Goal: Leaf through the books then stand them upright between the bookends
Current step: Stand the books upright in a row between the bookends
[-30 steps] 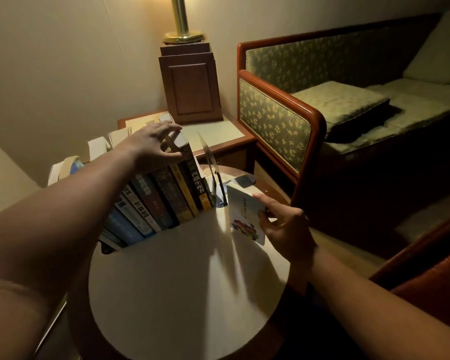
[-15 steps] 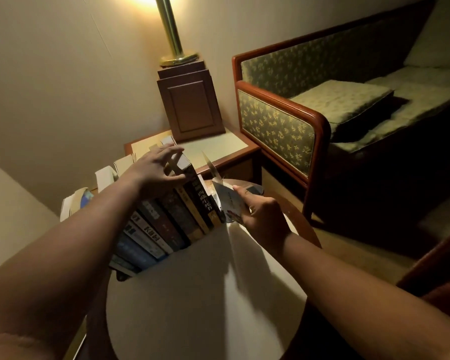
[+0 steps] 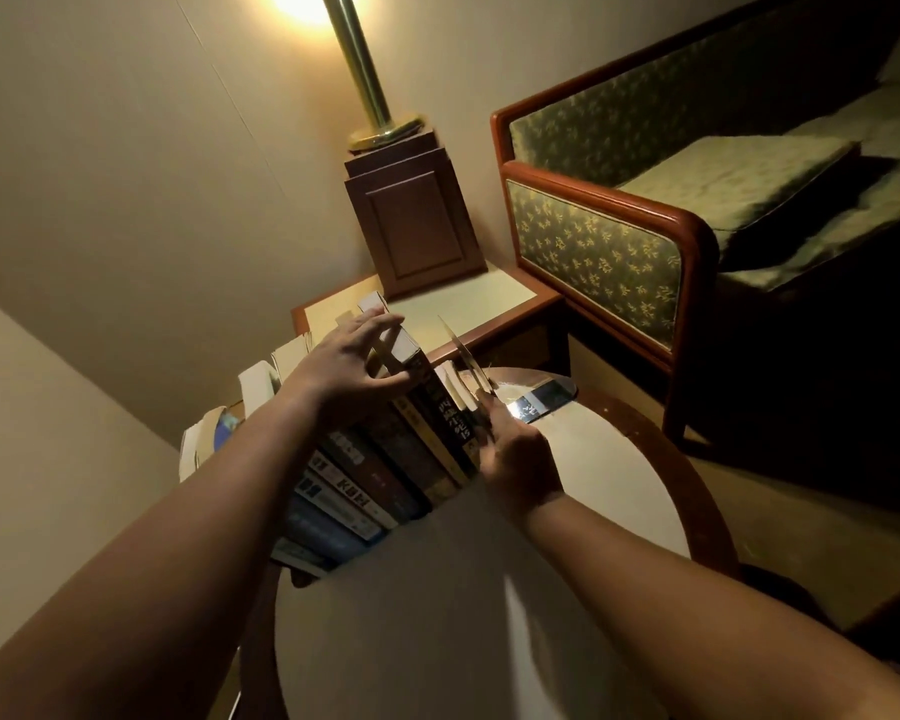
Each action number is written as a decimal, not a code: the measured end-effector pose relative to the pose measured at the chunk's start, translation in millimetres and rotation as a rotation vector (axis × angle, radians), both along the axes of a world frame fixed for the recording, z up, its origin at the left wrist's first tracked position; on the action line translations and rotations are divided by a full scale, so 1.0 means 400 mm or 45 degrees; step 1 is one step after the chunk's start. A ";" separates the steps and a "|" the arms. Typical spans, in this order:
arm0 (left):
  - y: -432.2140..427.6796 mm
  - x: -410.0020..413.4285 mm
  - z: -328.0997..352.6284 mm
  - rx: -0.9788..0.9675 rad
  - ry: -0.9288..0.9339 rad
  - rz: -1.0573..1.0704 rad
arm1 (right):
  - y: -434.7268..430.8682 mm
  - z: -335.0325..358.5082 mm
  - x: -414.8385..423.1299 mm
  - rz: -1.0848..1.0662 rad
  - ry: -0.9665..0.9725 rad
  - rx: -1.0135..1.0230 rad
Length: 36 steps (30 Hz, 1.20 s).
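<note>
Both bare forearms reach forward. The left hand (image 3: 344, 368), fingers spread and thumb opposed, clasps the tops of the books (image 3: 385, 459); the right hand (image 3: 518, 462), knuckles up, pinches a thin book (image 3: 459, 389).

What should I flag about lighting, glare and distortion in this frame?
Head view: lamp glow blows out the top edge; a bright glint sits on the bookend base; the floor beside the sofa sinks into near-black; wide-angle lens bows the rim of the round table.
</note>
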State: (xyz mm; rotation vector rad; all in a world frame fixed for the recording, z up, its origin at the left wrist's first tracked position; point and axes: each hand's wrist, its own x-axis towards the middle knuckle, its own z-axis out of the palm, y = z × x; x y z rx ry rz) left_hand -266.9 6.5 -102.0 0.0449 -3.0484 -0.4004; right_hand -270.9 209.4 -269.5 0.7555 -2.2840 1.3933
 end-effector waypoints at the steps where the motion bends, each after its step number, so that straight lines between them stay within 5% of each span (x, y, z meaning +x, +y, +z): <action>1: -0.002 -0.001 -0.001 0.003 -0.002 -0.002 | -0.003 -0.006 -0.003 0.006 -0.039 -0.019; 7: -0.012 -0.006 -0.004 -0.001 -0.016 -0.024 | -0.004 -0.042 0.023 0.241 -0.478 -0.207; 22: 0.008 0.020 0.001 -0.057 0.152 -0.109 | -0.012 -0.075 -0.027 0.312 -0.497 -0.016; 28: 0.036 0.080 0.004 -0.389 0.469 -0.276 | 0.014 -0.097 -0.006 0.302 -0.611 -0.026; 33: 0.110 0.162 -0.104 -0.812 0.480 -0.139 | 0.017 -0.100 -0.012 0.331 -0.656 -0.041; 36: 0.133 0.215 -0.204 -1.036 0.528 -0.338 | 0.014 -0.104 -0.015 0.335 -0.617 0.017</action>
